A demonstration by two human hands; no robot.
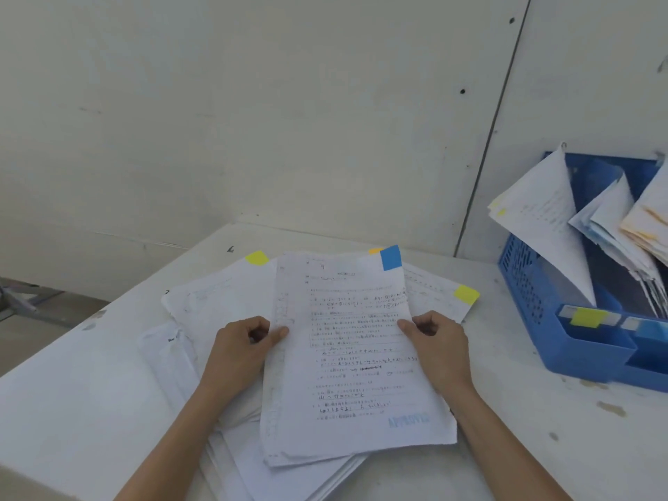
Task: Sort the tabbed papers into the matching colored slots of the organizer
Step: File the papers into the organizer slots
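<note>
Pinched at both side edges by left hand (245, 350) and right hand (439, 347): blue-tabbed sheet (347, 359), held over the paper pile (224, 301). A faint blue stamp (408, 420), apparently "APPROVED", is borne lower right; the handwriting is blurred. The organizer (524, 283) is set at right.

the fingertips of the left grip (242, 350) and the right grip (439, 347) pass behind the top sheet (347, 359) and are hidden, and the sheet's handwriting and the pale blue stamp (408, 420) are too blurred to read. an orange tab (374, 250) is almost wholly covered by the blue tab (391, 257); the pile (231, 461) beneath is largely masked by the sheet and cut off by the bottom edge. the blue organizer (524, 280) and its filed papers (614, 229) run out of the right edge.
</note>
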